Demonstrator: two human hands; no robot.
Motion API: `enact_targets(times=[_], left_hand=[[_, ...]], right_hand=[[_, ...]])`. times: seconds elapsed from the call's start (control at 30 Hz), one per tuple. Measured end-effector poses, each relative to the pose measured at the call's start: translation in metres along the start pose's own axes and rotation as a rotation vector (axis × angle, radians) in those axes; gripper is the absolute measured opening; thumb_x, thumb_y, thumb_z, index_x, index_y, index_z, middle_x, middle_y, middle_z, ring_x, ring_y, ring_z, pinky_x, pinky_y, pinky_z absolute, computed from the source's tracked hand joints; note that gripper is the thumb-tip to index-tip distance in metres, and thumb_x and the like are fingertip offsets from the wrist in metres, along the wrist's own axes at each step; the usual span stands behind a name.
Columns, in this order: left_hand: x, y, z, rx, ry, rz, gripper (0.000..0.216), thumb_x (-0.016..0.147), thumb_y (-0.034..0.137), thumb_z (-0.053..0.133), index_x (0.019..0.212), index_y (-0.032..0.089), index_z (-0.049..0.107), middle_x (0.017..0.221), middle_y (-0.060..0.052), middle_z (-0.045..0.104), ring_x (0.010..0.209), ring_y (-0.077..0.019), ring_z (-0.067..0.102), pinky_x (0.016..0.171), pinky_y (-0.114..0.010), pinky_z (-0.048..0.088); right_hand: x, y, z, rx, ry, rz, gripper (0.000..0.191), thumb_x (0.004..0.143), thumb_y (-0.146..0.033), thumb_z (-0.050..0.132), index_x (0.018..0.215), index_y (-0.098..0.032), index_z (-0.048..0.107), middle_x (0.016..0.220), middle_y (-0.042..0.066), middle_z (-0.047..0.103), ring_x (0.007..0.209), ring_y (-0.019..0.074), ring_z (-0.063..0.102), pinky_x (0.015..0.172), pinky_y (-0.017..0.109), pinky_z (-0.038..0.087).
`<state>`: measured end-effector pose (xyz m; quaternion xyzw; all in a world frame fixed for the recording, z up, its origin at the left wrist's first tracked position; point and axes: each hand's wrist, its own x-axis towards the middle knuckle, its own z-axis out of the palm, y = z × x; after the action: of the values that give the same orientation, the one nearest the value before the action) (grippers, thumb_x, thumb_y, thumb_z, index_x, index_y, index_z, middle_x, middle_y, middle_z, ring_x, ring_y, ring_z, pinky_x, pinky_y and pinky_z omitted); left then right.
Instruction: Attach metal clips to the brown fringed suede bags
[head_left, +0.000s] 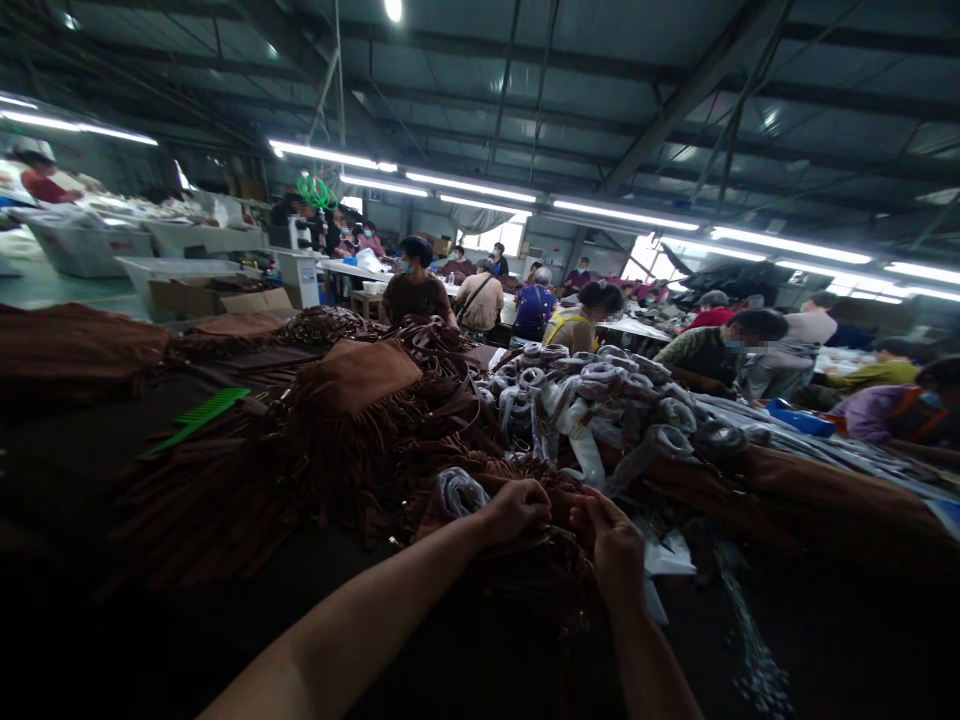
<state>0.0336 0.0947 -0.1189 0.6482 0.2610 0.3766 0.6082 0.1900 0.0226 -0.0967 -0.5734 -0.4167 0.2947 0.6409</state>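
Both my hands reach forward over a dark worktable into a heap of brown fringed suede pieces [352, 420]. My left hand [517, 508] is curled shut on a fold of the brown material [559, 500]. My right hand [611, 535] pinches the same brown piece from the other side, fingers closed. A small roll wrapped in clear plastic [459, 492] lies just left of my left hand. Brown straps [442, 350] are tangled over the heap behind.
A pile of plastic-wrapped strap rolls [600, 395] sits behind my hands. A green comb [199, 418] lies at the left on the dark table [112, 600]. Several seated workers [416, 290] fill tables farther back. Cardboard boxes [225, 298] and white bins [90, 248] stand at far left.
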Motion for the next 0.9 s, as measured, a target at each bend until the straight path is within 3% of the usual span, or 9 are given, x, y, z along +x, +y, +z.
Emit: enact_targets(times=[0.17, 0.37, 0.57, 0.9], left_hand=[[-0.004, 0.003, -0.001, 0.021, -0.034, 0.043, 0.020, 0.069, 0.028, 0.065, 0.080, 0.012, 0.061, 0.065, 0.000, 0.060, 0.056, -0.0093, 0.052, 0.053, -0.020, 0.038], [-0.006, 0.001, -0.002, -0.003, -0.036, 0.041, 0.021, 0.069, 0.029, 0.066, 0.081, 0.011, 0.062, 0.065, 0.000, 0.060, 0.056, -0.0093, 0.051, 0.053, -0.020, 0.037], [-0.006, 0.002, -0.001, -0.009, -0.031, 0.040, 0.021, 0.070, 0.028, 0.065, 0.082, 0.011, 0.063, 0.066, -0.001, 0.060, 0.057, -0.0094, 0.051, 0.055, -0.021, 0.038], [-0.008, 0.005, 0.000, -0.019, -0.019, 0.040, 0.019, 0.065, 0.023, 0.069, 0.078, 0.010, 0.065, 0.067, -0.001, 0.060, 0.061, -0.0093, 0.051, 0.057, -0.020, 0.039]], right_hand=[[0.002, -0.004, -0.001, -0.332, -0.141, -0.245, 0.036, 0.075, -0.048, 0.060, 0.093, -0.019, 0.072, 0.096, 0.008, 0.070, 0.073, 0.0188, 0.064, 0.066, 0.030, 0.053], [0.009, -0.011, 0.000, -0.214, -0.070, -0.113, 0.053, 0.068, -0.048, 0.068, 0.111, -0.017, 0.063, 0.077, 0.004, 0.070, 0.061, 0.0182, 0.065, 0.059, 0.029, 0.053], [0.009, -0.007, 0.001, -0.049, -0.095, 0.060, 0.037, 0.054, -0.041, 0.079, 0.080, -0.017, 0.070, 0.068, 0.003, 0.070, 0.061, 0.0190, 0.065, 0.054, 0.026, 0.053], [0.003, 0.003, 0.001, -0.377, -0.261, -0.149, 0.024, 0.062, -0.040, 0.074, 0.076, -0.021, 0.074, 0.076, 0.004, 0.072, 0.072, 0.0220, 0.065, 0.066, 0.030, 0.052]])
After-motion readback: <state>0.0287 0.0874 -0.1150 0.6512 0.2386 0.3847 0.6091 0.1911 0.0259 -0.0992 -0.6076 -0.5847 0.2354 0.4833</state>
